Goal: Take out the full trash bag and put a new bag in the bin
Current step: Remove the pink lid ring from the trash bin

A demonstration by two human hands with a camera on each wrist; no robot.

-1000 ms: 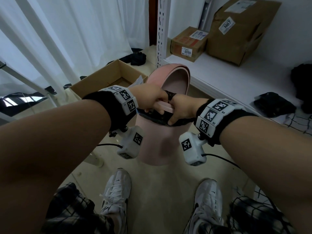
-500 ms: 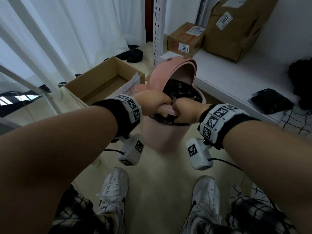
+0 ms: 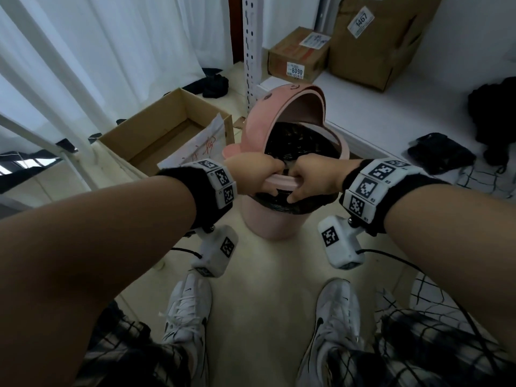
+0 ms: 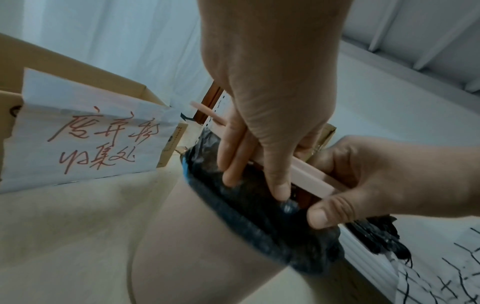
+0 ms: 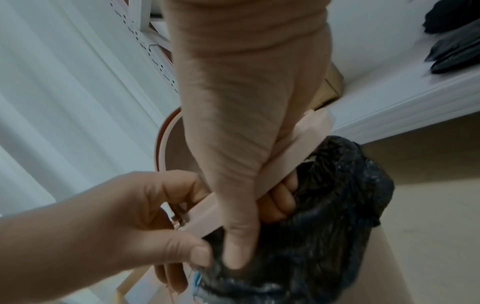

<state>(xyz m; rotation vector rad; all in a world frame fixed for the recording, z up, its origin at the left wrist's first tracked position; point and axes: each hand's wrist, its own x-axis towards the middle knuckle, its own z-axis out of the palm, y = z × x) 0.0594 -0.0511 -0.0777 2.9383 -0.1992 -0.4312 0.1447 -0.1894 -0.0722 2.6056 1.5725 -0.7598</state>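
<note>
A pink bin (image 3: 268, 222) stands on the floor ahead of my feet, its lid (image 3: 279, 107) tipped up at the back. A black trash bag (image 3: 301, 143) lines it, folded over the mouth. My left hand (image 3: 259, 174) and right hand (image 3: 304, 182) sit side by side at the near edge. Both grip the pink rim ring (image 3: 279, 181). In the left wrist view the left hand's fingers (image 4: 228, 164) curl over the ring (image 4: 311, 181) against the bag (image 4: 259, 222). In the right wrist view the right hand (image 5: 241, 185) wraps the ring (image 5: 293, 152), thumb on the bag (image 5: 324, 226).
An open cardboard box (image 3: 173, 135) with a handwritten paper sign stands left of the bin. A white perforated post (image 3: 251, 51) rises behind it. The low white shelf (image 3: 377, 118) on the right carries two cardboard boxes and black items (image 3: 441, 152). My white shoes (image 3: 190, 311) stand near.
The view has risen, so the bin's mouth and the black bag inside now show. Both hands have stayed on the near rim ring.
</note>
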